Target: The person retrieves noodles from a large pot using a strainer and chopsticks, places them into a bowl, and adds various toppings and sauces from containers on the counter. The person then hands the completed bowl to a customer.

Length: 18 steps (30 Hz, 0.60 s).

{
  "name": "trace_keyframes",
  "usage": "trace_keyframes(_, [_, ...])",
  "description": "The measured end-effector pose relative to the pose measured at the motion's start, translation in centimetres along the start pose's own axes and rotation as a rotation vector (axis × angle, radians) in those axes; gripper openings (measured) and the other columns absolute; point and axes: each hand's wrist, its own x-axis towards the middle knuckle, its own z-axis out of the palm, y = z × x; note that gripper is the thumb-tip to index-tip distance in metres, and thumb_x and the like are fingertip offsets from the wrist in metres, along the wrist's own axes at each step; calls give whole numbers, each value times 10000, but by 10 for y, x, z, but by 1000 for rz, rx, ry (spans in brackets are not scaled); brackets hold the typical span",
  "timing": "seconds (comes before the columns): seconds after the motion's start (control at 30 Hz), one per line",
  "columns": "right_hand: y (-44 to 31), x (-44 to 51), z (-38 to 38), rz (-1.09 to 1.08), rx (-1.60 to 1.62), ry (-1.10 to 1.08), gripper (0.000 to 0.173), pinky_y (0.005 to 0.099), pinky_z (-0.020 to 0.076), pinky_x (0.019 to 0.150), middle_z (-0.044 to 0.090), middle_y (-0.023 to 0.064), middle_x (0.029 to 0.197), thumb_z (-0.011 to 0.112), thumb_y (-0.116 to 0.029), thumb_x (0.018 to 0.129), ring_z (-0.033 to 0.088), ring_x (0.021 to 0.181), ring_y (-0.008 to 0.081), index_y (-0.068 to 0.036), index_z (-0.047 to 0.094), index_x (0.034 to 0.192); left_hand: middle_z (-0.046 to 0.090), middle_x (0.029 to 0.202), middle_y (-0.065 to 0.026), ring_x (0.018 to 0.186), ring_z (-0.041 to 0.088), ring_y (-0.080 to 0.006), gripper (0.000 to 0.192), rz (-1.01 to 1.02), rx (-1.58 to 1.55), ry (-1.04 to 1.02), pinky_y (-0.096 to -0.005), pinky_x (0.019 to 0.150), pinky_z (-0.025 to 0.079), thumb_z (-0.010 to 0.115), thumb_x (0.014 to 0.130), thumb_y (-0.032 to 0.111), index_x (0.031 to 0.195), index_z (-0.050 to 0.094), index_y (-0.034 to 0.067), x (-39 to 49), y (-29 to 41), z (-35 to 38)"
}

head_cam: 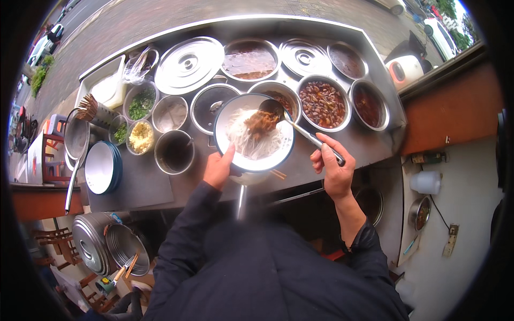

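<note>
My left hand [219, 166] grips the near left rim of a white bowl [286, 138] with a dark blue edge. White noodles [253, 141] lie in it, topped with a brown meat-like sauce [259, 123]. My right hand [335, 168] holds a ladle [304, 132] by its dark-tipped handle. The ladle's head is over the bowl's upper right side, touching or just above the sauce. Behind the bowl, a steel pot of brown sauce [286, 99] is partly covered by it. Below the bowl, a strainer [241, 198] shows its metal handle.
Steel pots of bean topping [324, 102] and red sauce [367, 105] stand to the right. Chopped herbs [141, 103], minced garlic [141, 137], a pot of dark liquid [174, 154] and stacked bowls [100, 167] are on the left. A wire-mesh strainer [77, 140] juts over the counter's left edge.
</note>
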Motion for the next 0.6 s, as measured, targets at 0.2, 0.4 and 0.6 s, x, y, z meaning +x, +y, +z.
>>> trace_keyframes(0.2, [-2, -36, -10, -174, -206, 65, 307, 226, 502, 618, 695, 61, 821, 580, -78, 1054, 599, 660, 84, 60, 668, 1314, 759, 934, -125, 716, 721, -197, 470, -29, -70, -142, -320, 629, 574, 587, 1086, 383, 1120, 707, -71, -1, -14, 8])
trace_keyframes(0.4, [-8, -85, -37, -378, -488, 64, 315, 279, 548, 662, 713, 127, 842, 643, 22, 973, 684, 698, 174, 76, 674, 1282, 719, 870, -30, 695, 622, -85, 415, -40, 2, -241, -275, 622, 515, 616, 1080, 382, 1046, 739, -14, 4, -37, 29])
trace_keyframes(0.6, [-14, -110, -91, -499, -617, 93, 342, 311, 557, 655, 705, 147, 836, 656, 52, 935, 696, 701, 229, 81, 668, 1276, 736, 937, -58, 774, 683, -136, 427, -101, -24, -289, -291, 677, 543, 592, 1088, 376, 1101, 720, -31, -26, -34, 92])
